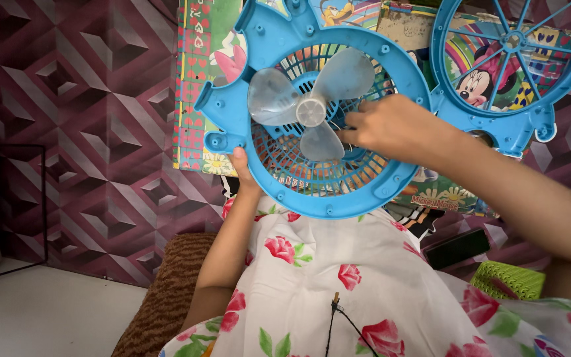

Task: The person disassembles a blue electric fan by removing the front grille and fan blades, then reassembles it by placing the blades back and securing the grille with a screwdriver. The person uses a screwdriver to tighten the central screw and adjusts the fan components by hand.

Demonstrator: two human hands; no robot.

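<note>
I see the left hand [242, 173] gripping the lower left rim of the blue fan frame [259, 39], thumb on its edge — held up over the lap in a floral dress [338, 277]. The right hand [391, 125] reaches in from the right, fingers curled at the clear blade [308, 106] (whether it pinches anything, I cannot tell). A second blue grille [447, 99] lies just beside the frame, on cartoon-print sheets [199, 79].
</note>
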